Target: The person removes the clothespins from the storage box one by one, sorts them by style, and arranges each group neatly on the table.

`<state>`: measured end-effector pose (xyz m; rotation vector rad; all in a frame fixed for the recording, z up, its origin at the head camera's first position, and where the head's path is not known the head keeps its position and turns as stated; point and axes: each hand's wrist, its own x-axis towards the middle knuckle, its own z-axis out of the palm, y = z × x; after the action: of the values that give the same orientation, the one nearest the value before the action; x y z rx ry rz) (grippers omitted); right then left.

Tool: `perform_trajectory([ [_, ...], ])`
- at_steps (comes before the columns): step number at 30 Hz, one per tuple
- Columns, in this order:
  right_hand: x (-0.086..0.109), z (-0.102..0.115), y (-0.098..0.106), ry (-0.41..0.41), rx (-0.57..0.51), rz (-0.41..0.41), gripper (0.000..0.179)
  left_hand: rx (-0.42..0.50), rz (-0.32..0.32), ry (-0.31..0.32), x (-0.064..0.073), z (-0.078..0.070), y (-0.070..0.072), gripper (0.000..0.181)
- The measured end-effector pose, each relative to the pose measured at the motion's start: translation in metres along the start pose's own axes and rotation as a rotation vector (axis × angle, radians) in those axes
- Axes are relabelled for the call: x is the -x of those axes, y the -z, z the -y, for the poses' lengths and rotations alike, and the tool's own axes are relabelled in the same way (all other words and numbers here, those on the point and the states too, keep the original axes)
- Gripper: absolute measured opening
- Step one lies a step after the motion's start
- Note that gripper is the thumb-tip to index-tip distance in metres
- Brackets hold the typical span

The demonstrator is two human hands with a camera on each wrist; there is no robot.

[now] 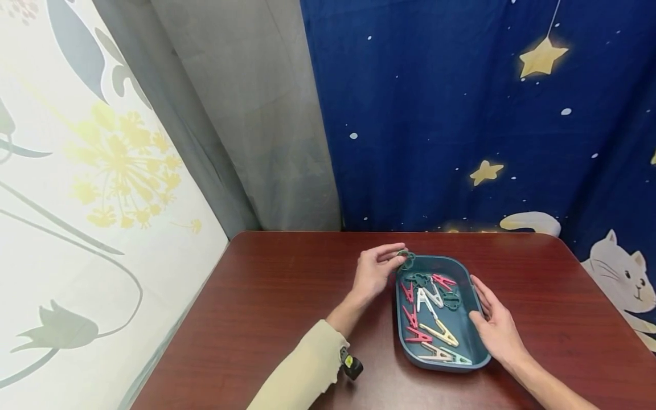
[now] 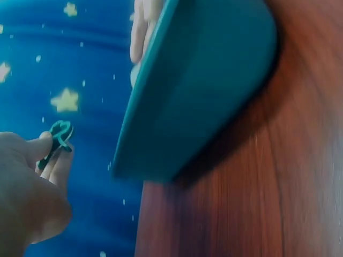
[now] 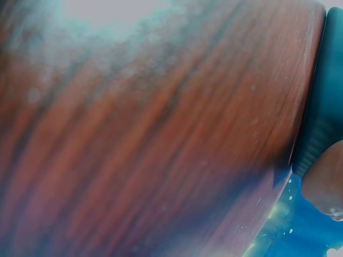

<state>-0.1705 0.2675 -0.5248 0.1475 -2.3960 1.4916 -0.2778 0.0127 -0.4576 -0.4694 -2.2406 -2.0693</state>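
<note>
My left hand [image 1: 373,272] pinches a dark green clip with an open, looped outline [image 1: 407,260] between thumb and fingers. This clip [image 2: 61,135] is up at the far left corner of a blue-green plastic tray [image 1: 463,341]. On the tray's right side, my right hand [image 1: 496,327] grips the rim, thumb over the edge and fingers along the outer wall. Inside lie several clothes pegs: red pegs [image 1: 419,335] down the left, white pegs [image 1: 424,299], a pale yellow peg [image 1: 439,333] and a mint peg [image 1: 456,357]. Two more dark green clips, one being this round clip [image 1: 451,300], sit toward the far end.
The tray stands on a dark red-brown wooden table [image 1: 287,296]. A blue curtain with stars [image 1: 435,114] and a grey curtain [image 1: 251,114] hang behind the far edge. Along the left is a patterned white wall panel [image 1: 102,239]. A small black device [image 1: 351,365] is on the left wrist.
</note>
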Motion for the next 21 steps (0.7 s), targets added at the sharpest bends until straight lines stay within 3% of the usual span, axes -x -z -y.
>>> perform_trajectory([
  [3,0.001,0.000,0.000,0.002,-0.008,-0.001,0.073,0.018,-0.037,-0.013,-0.005,0.008,0.017,0.026],
  [10,0.001,0.002,0.000,-0.017,-0.012,0.005,0.073,-0.119,-0.124,-0.021,-0.008,0.031,0.052,0.021],
  [16,0.001,0.002,0.001,-0.022,-0.006,0.003,0.073,-0.268,-0.167,0.032,-0.005,0.049,0.068,0.017],
  [21,0.001,0.003,0.001,-0.033,-0.004,0.010,0.073,-0.367,-0.158,0.055,-0.003,0.057,0.077,0.018],
])
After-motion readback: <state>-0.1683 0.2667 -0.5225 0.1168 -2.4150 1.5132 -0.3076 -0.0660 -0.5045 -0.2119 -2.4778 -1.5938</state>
